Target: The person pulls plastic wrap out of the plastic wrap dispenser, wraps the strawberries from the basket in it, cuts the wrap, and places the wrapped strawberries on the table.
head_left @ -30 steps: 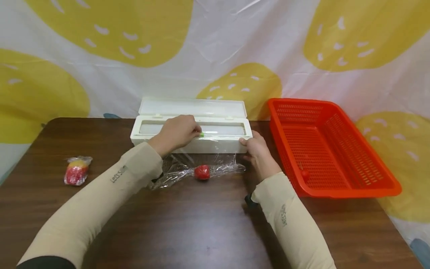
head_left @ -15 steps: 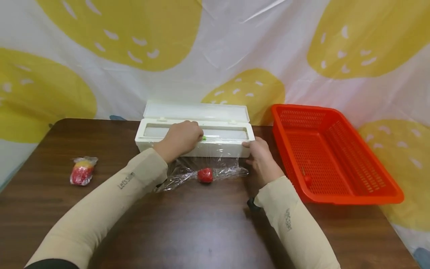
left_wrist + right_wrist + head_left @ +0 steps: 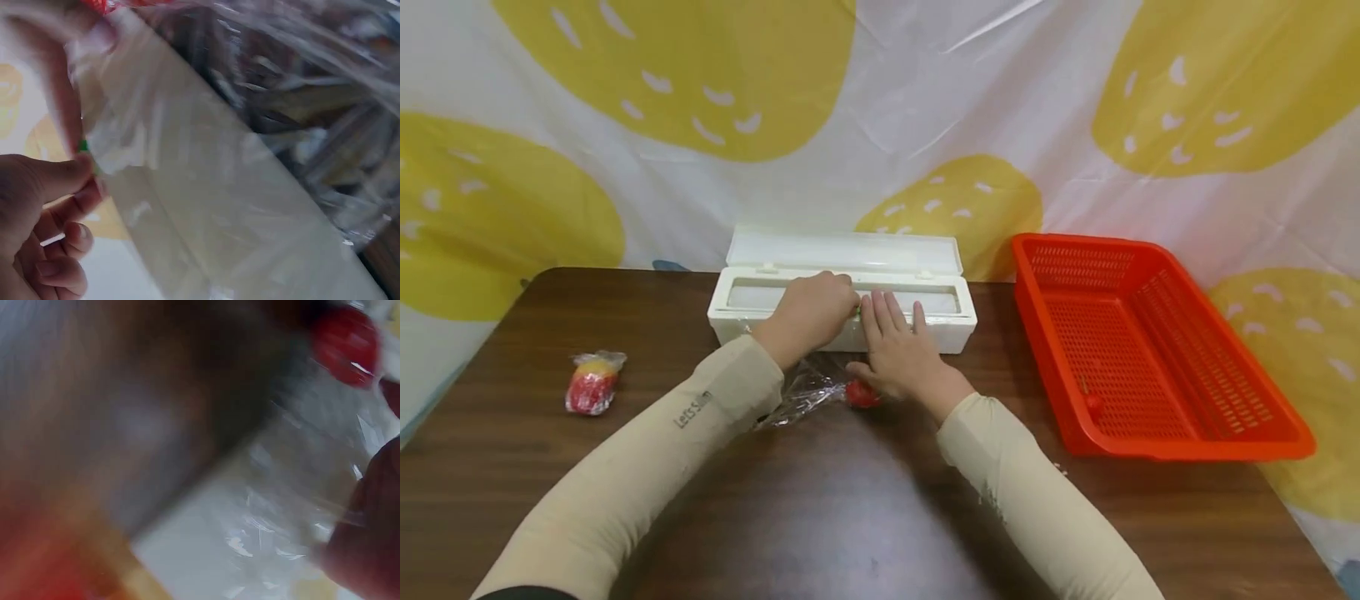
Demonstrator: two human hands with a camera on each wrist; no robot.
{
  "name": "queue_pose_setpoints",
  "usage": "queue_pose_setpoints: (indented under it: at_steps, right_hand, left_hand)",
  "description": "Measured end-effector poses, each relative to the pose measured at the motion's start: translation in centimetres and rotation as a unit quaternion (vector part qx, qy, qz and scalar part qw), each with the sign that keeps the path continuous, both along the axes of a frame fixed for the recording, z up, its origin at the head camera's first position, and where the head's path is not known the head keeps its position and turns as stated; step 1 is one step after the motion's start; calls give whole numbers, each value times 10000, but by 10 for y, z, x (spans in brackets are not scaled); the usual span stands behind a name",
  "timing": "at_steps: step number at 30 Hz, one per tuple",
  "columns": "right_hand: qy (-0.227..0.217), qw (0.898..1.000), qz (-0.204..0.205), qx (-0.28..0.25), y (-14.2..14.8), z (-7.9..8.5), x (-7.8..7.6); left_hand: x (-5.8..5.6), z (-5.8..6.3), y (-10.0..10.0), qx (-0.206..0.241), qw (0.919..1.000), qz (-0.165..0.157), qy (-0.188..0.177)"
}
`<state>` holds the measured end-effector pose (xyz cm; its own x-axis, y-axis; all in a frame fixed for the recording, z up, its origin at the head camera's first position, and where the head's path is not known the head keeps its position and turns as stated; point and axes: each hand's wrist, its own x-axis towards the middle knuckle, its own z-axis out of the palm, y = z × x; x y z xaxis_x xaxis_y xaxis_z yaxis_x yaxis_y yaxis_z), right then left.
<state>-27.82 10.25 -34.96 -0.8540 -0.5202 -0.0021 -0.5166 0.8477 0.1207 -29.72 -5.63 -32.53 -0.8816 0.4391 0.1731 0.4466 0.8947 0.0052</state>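
Note:
A white cling film dispenser (image 3: 953, 337) stands at the back of the table with its lid raised. My left hand (image 3: 812, 312) is at the middle of its front rail, thumb and curled fingers pinching the small green slide cutter (image 3: 83, 145). Right beside it, my right hand (image 3: 898, 350) lies over the dispenser's front with its fingers straight, fingertips at the rail. Clear cling film (image 3: 808, 392) hangs down the front onto the table. Wrapped in it is a small red fruit (image 3: 861, 395), partly covered by the right hand; it also shows in the right wrist view.
A red plastic basket (image 3: 1052, 375) stands to the right, with a small red fruit (image 3: 1094, 405) inside. On the left of the wooden table (image 3: 760, 517) lies a red and yellow fruit (image 3: 592, 385) wrapped in film. A patterned cloth (image 3: 775, 192) hangs behind the table.
My right hand has left the dispenser's right end and moved left, fingers now straight, up against the left hand. The left hand keeps its pinch on the slide cutter. The view has shifted slightly.

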Motion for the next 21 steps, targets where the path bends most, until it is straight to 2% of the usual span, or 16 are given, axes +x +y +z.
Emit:
queue_pose_setpoints:
  at_steps: [2,4,8,14,18,21]
  right_hand:
    - [-358,9986,-66,385,-1,-8,-1]
    - [-479,9974,-288,446,0,-11,-3]
    - [-713,9963,-391,277,2,-8,-6]
    - [-1014,9932,-439,366,-3,-4,-5]
    - [-1117,9926,-385,281,-7,-3,-4]
    - [-1109,9927,-392,269,-7,-3,-3]
  left_hand:
    - [-1,-2,2,-32,9999,-125,54]
    - [-2,-4,3,24,9997,-209,89]
    - [-6,-4,3,76,9998,-201,57]
    - [-4,-2,1,-312,9993,-143,-160]
    - [0,2,-5,-608,9980,-138,-96]
    - [1,3,-10,-606,9980,-157,-11]
